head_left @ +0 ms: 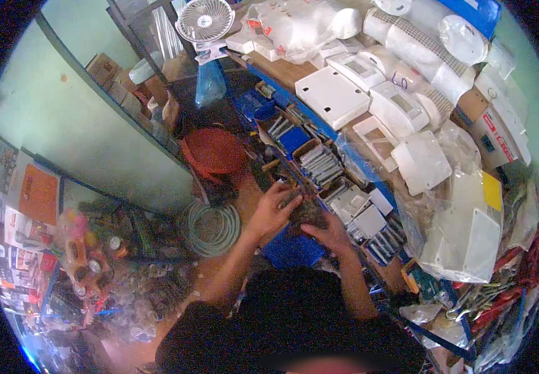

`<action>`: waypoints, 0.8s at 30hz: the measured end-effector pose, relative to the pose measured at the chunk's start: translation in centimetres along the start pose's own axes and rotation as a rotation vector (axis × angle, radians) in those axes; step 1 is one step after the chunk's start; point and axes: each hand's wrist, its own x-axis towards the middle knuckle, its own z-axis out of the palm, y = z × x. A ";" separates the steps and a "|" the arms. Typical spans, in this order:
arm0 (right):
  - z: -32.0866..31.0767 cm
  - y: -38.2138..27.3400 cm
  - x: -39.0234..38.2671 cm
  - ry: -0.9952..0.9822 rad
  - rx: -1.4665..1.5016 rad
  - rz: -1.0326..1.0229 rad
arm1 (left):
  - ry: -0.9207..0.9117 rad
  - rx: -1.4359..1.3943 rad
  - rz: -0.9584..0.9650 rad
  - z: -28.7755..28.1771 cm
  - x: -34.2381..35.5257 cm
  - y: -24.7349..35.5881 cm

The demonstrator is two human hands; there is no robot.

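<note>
Between my two hands is a dark, roughly rounded thing (307,212) whose kind I cannot make out. My left hand (274,210) curls its fingers over its left side. From the right, my right hand (331,235) grips it, the thumb pointing left across the lower edge. A blue surface (293,249), perhaps a bin or a seat, shows just below the hands. Close on the right, a carton of grey metal rods or bolts (321,165) stands in a row with white plastic pieces (355,209) and more metal rods (386,242).
White plastic covers and panels (333,98) crowd the bench on the right. A red-brown basin (215,153) lies ahead to the left, near a coiled pale green hose (213,229). A white fan (204,21) stands at the far end. Red-handled tools (500,293) hang at lower right.
</note>
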 end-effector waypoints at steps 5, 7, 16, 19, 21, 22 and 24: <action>-0.6 0.1 0.1 0.211 -0.245 -0.137 | 0.043 0.208 0.042 -1.8 1.1 2.4; -1.6 1.5 1.1 0.271 -0.282 -0.160 | -0.012 0.157 0.109 -2.3 2.2 1.0; -2.5 -2.1 -0.8 -0.229 1.297 -0.051 | -0.097 -0.852 -0.101 -5.0 4.6 7.6; -1.0 -1.6 -1.4 0.132 1.042 0.032 | -0.246 -0.163 0.022 -4.7 5.2 6.6; -0.8 -2.4 -1.3 0.107 0.880 -0.061 | -0.194 -0.206 -0.044 -4.0 4.8 4.4; -0.8 -2.9 -1.2 0.080 0.711 -0.154 | -0.138 -0.249 -0.105 -3.7 4.5 3.3; -1.2 -2.1 -0.7 0.057 0.699 -0.111 | -0.120 -0.576 -0.229 -2.4 2.9 2.1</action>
